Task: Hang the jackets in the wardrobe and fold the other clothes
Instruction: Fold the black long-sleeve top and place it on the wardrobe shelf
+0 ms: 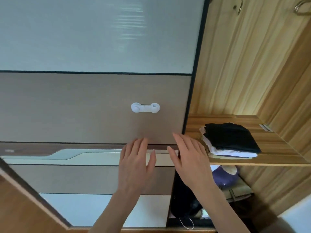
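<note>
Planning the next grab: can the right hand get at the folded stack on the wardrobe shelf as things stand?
Probably yes. The right hand is empty and open, just left of the folded stack. The sliding door stops short of the shelf, so nothing blocks the way.

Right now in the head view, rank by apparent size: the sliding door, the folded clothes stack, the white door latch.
1. sliding door, by far the largest
2. folded clothes stack on the shelf
3. white door latch, smallest

The door sits nearer the camera, but the gaps are clear.
</note>
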Tool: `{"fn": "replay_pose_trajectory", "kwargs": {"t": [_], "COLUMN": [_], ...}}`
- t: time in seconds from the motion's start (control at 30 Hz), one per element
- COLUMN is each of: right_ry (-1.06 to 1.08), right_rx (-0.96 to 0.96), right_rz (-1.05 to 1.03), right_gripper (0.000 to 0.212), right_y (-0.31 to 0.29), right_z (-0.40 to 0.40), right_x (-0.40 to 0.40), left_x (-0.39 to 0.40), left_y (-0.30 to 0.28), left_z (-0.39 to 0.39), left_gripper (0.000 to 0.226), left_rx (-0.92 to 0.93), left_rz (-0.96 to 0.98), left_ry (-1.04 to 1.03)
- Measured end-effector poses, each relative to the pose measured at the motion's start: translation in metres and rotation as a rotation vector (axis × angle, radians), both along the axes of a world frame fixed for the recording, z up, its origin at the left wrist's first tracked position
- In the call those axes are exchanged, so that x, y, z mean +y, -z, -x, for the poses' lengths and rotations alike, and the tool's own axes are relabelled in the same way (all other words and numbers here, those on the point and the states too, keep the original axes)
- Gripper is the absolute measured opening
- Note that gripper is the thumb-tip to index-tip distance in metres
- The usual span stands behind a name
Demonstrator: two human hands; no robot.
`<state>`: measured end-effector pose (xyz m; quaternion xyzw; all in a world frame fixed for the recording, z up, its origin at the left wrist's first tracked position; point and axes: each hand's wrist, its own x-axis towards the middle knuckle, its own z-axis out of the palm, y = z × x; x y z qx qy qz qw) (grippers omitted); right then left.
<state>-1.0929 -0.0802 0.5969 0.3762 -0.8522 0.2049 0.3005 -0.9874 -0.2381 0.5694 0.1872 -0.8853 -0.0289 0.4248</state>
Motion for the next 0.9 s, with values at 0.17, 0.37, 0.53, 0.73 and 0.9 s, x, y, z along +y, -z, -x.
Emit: {"fn": "replay_pose_trajectory", "kwargs": {"t": [0.17, 0.37, 0.53, 0.73, 0.9], "right_ry": [-0.039, -0.061, -0.022, 0.03, -0.001], "right_rx": [0.069, 0.222, 0.321, 0.439, 0.485], "right_rz": [0.064, 0.146, 0.144, 0.2, 0.218], "right_gripper": [0.052, 0.047, 0.051, 0.051, 0.055], "right_y": [-0.017, -0.037, -0.049, -0.038, -0.029], "right_z": [-0.026, -0.036, -0.026, 0.0, 0.017], "right_x": [-0.049, -0.123, -0.172, -0.19, -0.187], "left_x": [-0.054, -0.126, -0.182, -0.207, -0.21], "left_y": [-0.031, -0.055, -0.058, -0.047, -0.04], "left_z": [-0.021, -0.023, -0.018, 0.001, 0.01], "left_gripper": [0.039, 0.044, 0.057, 0.072, 0.075], "left_rx": [0.1, 0.147, 0.17, 0.132, 0.155], "left_rz": [0.085, 0.19, 0.25, 0.339, 0.353], "left_ry": [-0.04, -0.054, -0.08, -0.047, -0.044]}}
